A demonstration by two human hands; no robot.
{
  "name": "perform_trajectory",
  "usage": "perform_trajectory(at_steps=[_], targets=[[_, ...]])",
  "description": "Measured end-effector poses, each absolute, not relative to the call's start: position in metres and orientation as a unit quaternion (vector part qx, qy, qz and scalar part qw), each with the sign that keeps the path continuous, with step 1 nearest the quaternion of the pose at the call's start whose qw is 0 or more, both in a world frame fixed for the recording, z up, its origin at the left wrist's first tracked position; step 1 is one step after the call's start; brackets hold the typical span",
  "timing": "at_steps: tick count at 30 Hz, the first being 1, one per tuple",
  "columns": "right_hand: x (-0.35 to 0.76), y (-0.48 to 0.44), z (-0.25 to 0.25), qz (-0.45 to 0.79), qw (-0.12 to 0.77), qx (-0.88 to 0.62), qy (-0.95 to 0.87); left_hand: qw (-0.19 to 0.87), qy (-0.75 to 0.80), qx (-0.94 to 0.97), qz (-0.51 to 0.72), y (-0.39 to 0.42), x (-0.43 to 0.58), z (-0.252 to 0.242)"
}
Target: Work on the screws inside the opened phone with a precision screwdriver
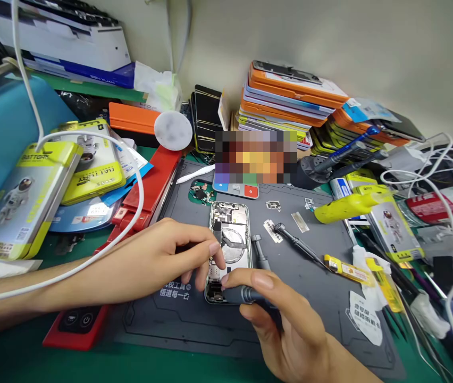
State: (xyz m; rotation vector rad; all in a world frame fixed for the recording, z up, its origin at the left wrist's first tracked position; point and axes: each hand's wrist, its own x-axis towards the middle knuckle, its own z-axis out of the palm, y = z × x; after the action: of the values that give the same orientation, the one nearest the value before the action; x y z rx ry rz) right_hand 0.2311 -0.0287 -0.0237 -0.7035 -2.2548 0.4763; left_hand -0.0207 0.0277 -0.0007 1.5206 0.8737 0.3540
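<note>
An opened smartphone [239,221] with its inner parts exposed lies on a dark grey work mat [194,324]. My left hand [186,250] comes in from the left, its fingers bent and closed over the phone's left edge. With thumb and fingers, my right hand [290,314] holds a dark grey screwdriver [246,294] low across the phone's bottom end. The screwdriver's tip is hard to make out. Just right of the phone lies another grey screwdriver [260,252], and farther right a third screwdriver [298,242] touches a small metal plate [273,232].
A white cable [141,186] loops over my left forearm. Battery boxes [23,202] and a red device [158,170] stand left. Stacked orange cases [290,85] line the wall. On the right are a yellow bottle [342,207], a screwdriver holder [310,171] and tweezers [421,330].
</note>
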Motion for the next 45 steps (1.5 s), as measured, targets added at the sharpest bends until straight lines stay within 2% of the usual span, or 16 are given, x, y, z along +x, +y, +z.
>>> perform_trajectory(at_steps=[7,13,18,24,30,35,45], targets=[[0.225,-0.035,-0.012,0.089,0.36,-0.304,-0.878,0.63,0.377,0.661,0.155,0.027,-0.021,-0.002],[0.224,-0.037,-0.014,0.123,0.362,-0.25,-0.889,0.629,0.38,0.662,0.144,0.026,-0.021,-0.002],[0.223,-0.041,-0.018,0.145,0.373,-0.272,-0.875,0.621,0.391,0.665,0.137,0.025,-0.02,0.0],[0.221,-0.035,-0.012,0.056,0.416,-0.256,-0.871,0.617,0.389,0.672,0.131,0.025,-0.019,0.004],[0.224,-0.041,-0.015,0.078,0.405,-0.262,-0.873,0.627,0.392,0.661,0.128,0.026,-0.019,0.002],[0.227,-0.039,-0.011,0.049,0.434,-0.263,-0.86,0.63,0.383,0.664,0.127,0.026,-0.021,0.001],[0.23,-0.034,-0.009,0.066,0.408,-0.238,-0.879,0.635,0.379,0.659,0.135,0.026,-0.02,0.002]])
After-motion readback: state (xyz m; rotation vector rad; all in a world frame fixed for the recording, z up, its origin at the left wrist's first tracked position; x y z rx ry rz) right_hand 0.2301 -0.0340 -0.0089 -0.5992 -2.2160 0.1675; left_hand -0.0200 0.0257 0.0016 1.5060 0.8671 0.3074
